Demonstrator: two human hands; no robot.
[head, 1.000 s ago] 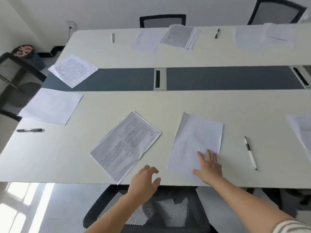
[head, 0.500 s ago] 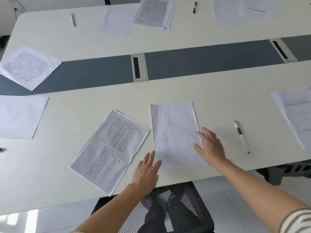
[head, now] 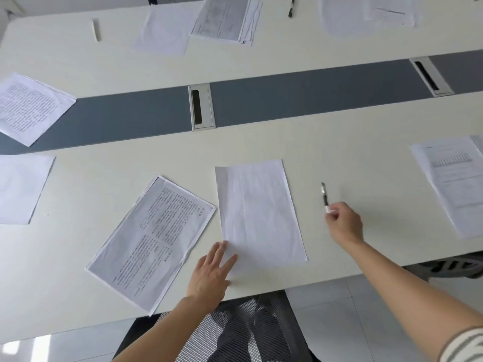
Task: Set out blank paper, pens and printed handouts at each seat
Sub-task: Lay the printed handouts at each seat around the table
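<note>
Head view: fingertips point(head: 331, 212) of the right hand point(head: 345, 223) are curled together, pinching the near, pale end of the pen point(head: 324, 194). The pen's dark tip points away and its barrel lies on the table point(head: 366, 142) just right of the blank sheet point(head: 258, 212), apart from it. Left hand point(head: 209, 276) is flat, fingers point(head: 218, 254) straight and slightly spread, tips resting on the sheet's near-left corner, gripping nothing. Printed handout point(head: 154, 239) lies skewed just left of the sheet, its far corner about touching the sheet's left edge. Mesh chair point(head: 235, 333) sits tucked below the near table edge.

Handling, as a judgement:
- **Pen:** light, stiff and smooth, likely to roll. An end pinch lets it swing; a mid-barrel hold would steer it better.
- **Sheet:** very light and floppy, probably slides easily on the smooth top. Flat fingers can push or pin it; lifting needs a corner or edge pinched.
- **Handout:** looks like several sheets and may fan out. Take it by one edge, all layers together.
</note>
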